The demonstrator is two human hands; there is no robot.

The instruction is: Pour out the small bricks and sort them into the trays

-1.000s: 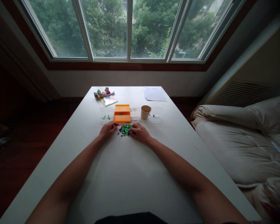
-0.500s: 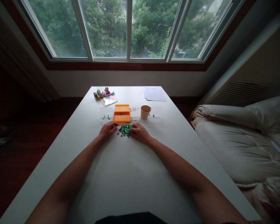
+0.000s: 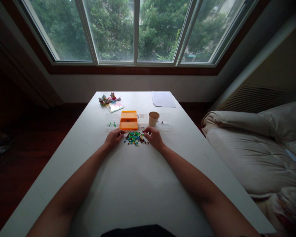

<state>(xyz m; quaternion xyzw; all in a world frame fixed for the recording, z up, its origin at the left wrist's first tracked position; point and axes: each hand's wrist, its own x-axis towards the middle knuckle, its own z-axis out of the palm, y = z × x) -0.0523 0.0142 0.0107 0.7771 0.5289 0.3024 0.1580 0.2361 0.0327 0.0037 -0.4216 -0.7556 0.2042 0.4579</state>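
A pile of small toy bricks (image 3: 135,138), mostly green and blue with some brown and yellow, lies on the white table between my hands. My left hand (image 3: 113,137) rests at the pile's left edge, its fingers bent and drawn together; whatever they hold, if anything, is too small to make out. At the right edge, my right hand (image 3: 154,137) has thumb and fingertips pinched low over the outermost pieces. Something tiny may be in that pinch, but I cannot name it. Just beyond the pile stands an open orange box (image 3: 129,124).
A brown paper cup (image 3: 153,118) stands behind my right hand, among clear plastic trays. The left clear tray (image 3: 112,118) holds several green pieces. Farther back are small figures (image 3: 110,98), a colourful card (image 3: 115,106) and paper sheets (image 3: 163,99). A padded sofa (image 3: 254,148) is at right.
My right hand has shifted right, off the pile to its edge, uncovering brown and yellow pieces that now lie spread out there. My left hand has stayed in place.
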